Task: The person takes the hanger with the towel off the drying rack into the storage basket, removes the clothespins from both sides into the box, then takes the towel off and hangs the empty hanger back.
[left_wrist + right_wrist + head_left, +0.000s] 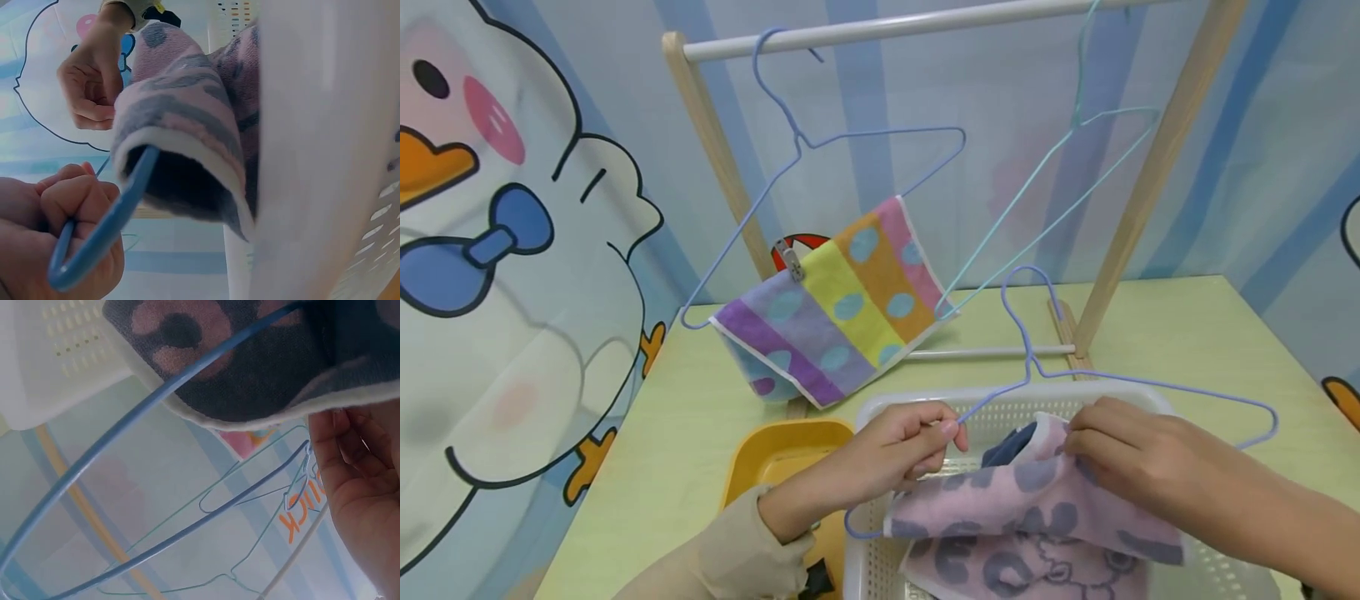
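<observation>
My left hand (910, 446) grips the left arm of a periwinkle-blue clothes hanger (1028, 350) above a white basket. A pink and grey patterned towel (992, 504) lies folded over the hanger's bottom bar, its lower part down in the basket. With my right hand (1150, 467) I pinch the towel's upper edge near its right end. In the left wrist view, the bar's bent end passes into the fold of the towel (181, 87). The right wrist view has the towel's dark underside (244, 387) and the hanger's long loop (119, 434).
The white basket (1075, 389) stands at the table's front, beside a yellow tray (748, 454) with a black item. Behind is a rack with a white rod (887, 29). On it hang a blue hanger (797, 137) with a striped, spotted towel (850, 304) and metal clip (790, 260), and a mint hanger (1037, 167).
</observation>
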Tool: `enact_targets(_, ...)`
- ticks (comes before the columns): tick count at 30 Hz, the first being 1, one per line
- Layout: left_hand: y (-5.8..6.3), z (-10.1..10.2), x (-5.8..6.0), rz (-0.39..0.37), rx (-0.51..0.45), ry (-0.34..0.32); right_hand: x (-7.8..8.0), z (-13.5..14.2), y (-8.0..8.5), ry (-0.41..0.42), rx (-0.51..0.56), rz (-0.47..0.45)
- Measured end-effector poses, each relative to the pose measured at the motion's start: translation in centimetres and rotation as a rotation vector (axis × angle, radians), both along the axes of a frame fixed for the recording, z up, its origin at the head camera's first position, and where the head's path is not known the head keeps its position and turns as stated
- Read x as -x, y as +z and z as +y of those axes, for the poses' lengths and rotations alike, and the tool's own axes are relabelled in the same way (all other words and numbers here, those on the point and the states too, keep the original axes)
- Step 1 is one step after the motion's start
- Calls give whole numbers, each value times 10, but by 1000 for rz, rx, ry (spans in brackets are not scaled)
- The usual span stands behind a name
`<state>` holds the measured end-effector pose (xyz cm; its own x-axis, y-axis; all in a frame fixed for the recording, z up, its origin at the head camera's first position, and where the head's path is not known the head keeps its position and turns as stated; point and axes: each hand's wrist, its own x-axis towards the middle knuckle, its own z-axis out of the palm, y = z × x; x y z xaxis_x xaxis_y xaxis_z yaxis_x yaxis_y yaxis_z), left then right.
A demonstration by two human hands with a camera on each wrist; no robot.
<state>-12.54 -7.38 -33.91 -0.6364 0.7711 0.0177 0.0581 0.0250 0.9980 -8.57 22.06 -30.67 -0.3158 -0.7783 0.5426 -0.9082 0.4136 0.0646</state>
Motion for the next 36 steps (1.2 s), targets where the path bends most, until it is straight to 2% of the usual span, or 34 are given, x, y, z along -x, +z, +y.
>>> enact_targets(3, 0, 0, 1, 16, 5, -4, 2, -1, 4, 5, 33, 34)
enact_targets(11, 2, -1, 0, -10, -27, -34, 2, -7, 20, 19, 119, 137)
enact_targets(19, 5, -3, -1, -14, -31, -26, -2, -7, 33, 6, 160, 95)
enact_targets(26, 1, -5, 0, -27, -45, -4, -5, -6, 40, 2, 179, 100)
enact_targets(36, -2, -7, 3, 5, -24, 34, -11, -5, 50, -82, 209, 78)
